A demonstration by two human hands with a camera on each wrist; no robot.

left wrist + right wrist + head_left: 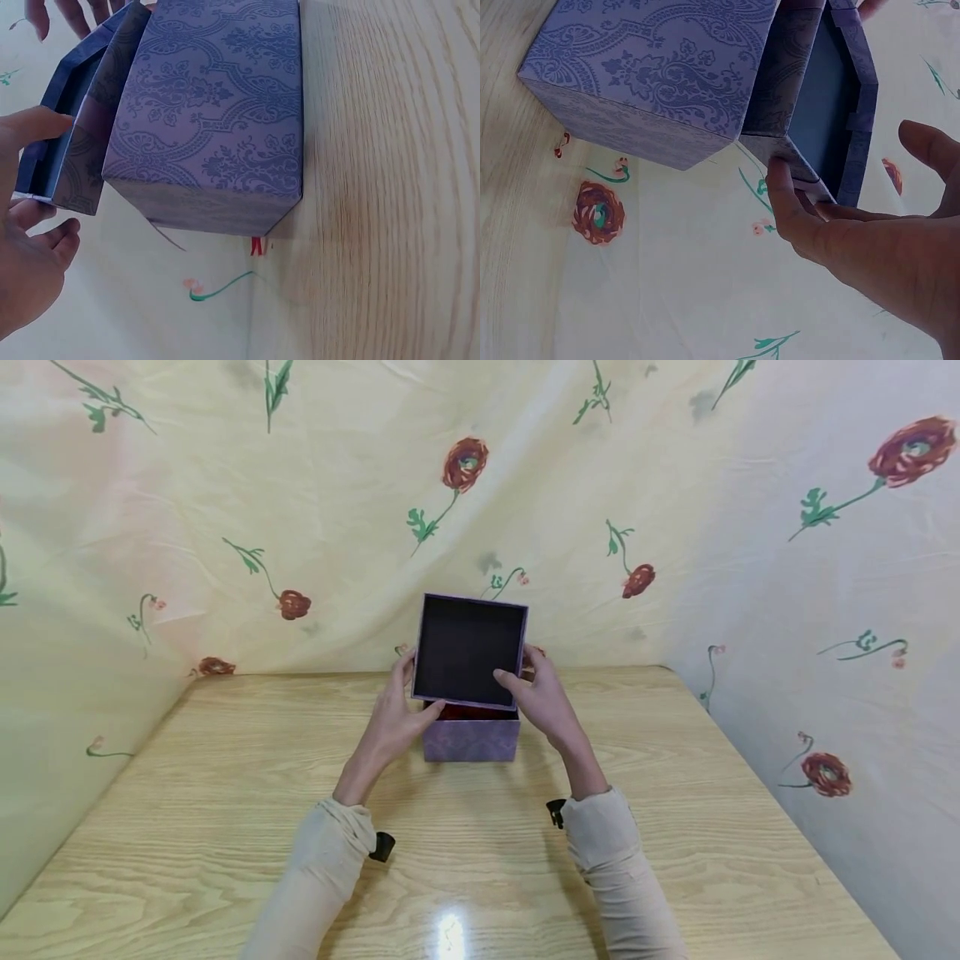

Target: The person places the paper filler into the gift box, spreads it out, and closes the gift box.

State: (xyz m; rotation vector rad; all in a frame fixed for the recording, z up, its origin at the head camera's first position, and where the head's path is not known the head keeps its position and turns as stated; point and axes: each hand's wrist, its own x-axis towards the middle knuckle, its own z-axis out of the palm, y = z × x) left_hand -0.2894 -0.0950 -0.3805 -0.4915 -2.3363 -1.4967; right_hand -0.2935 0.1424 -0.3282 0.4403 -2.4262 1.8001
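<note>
A square box lid [471, 652] is tilted up, its dark inside facing me and a purple rim around it. My left hand [393, 714] grips its lower left side, the thumb on the rim. At the lower right side my right hand [547, 697] holds the edge with its fingers; the right wrist view shows that thumb raised off the lid [829, 105]. Just below and behind the lid stands the purple patterned box [470, 741], with something dark red showing at its opening. Its damask pattern is plain on the box [214, 97] in the left wrist view.
The box stands on a light wood-grain table [247, 793]. A cream cloth [337, 510] printed with red flowers hangs behind and along both sides. Black straps [382, 847] show at both sleeve cuffs.
</note>
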